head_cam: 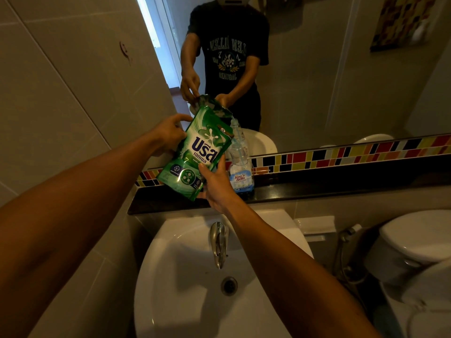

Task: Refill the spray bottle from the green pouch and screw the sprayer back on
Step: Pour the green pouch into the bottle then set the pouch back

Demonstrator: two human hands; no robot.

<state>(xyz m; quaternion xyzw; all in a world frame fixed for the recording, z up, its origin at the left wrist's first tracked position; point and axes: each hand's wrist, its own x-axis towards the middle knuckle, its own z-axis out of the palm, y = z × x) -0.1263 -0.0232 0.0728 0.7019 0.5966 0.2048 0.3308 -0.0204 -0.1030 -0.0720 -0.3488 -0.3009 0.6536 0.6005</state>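
Mid-pour. The green pouch [195, 148] is tipped, its torn top corner at the open neck of the clear spray bottle [240, 159]. A thin stream looks to be dropping into the neck, but it's too small to be sure.

- Left hand [169, 134]: closed on the pouch's upper left edge, lifting it.
- Right hand [216, 185]: gripping the pouch's lower right corner from below, thumb on the front face.
- Bottle: upright on the dark ledge [341, 184] under the mirror, far side of the white sink [175, 276], just right of the pouch. Neither hand is steadying it.
- Sprayer head: off the neck. A tube shows inside the bottle, though I can't tell what it belongs to, and the head itself isn't in view.

Status, as I judge it: cap off and pouch opened, done. Fill is in progress; level is unreadable behind the label. Left to do: finish the pour, put the pouch down, find the sprayer, screw it on.

Risk: unsupported bottle, narrow neck, so spill or tip.
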